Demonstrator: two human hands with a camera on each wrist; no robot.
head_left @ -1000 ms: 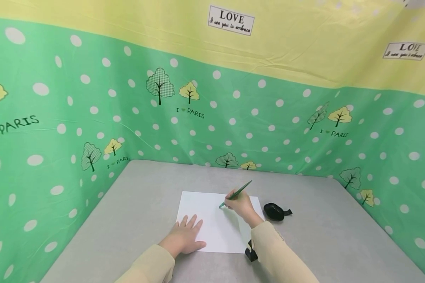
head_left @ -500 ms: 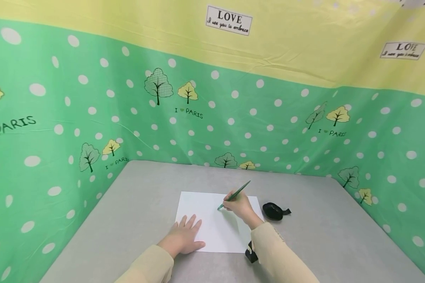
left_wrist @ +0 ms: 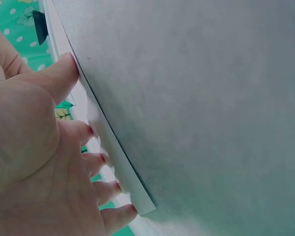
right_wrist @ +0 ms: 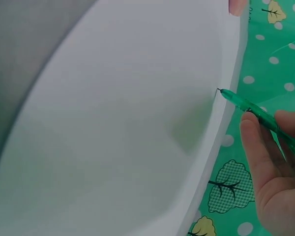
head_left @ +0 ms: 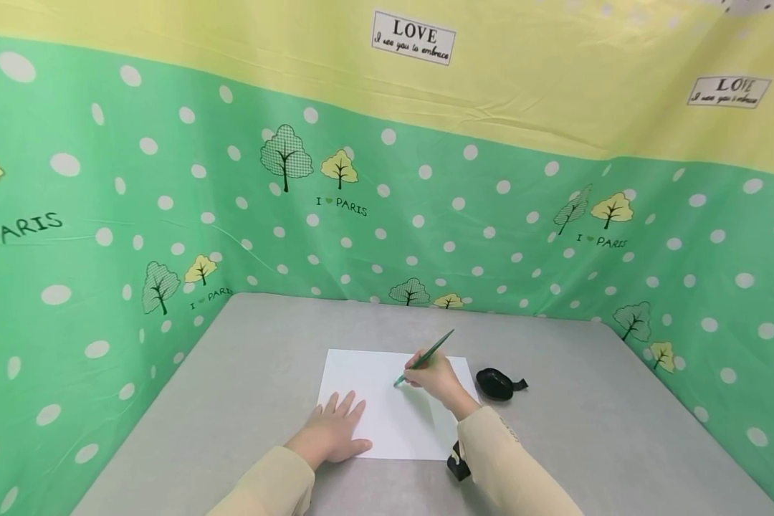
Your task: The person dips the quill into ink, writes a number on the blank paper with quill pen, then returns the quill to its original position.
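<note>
A white sheet of paper lies on the grey table. My left hand rests on its near left part, palm down with fingers and thumb spread; in the left wrist view the fingertips touch the sheet close to its edge. My right hand pinches a green pen, held slanted over the middle of the paper. In the right wrist view the tip of the pen meets the sheet, and a short thin dark line runs from it.
Right of the paper lies a rounded black object with a short tab. A smaller black object sits beside the right sleeve, partly hidden. Green and yellow printed cloth hangs behind the table and at both sides.
The pen tip has moved a short way down the paper towards me, with the right hand. My left hand stays in place on the sheet. The head view has drifted slightly.
</note>
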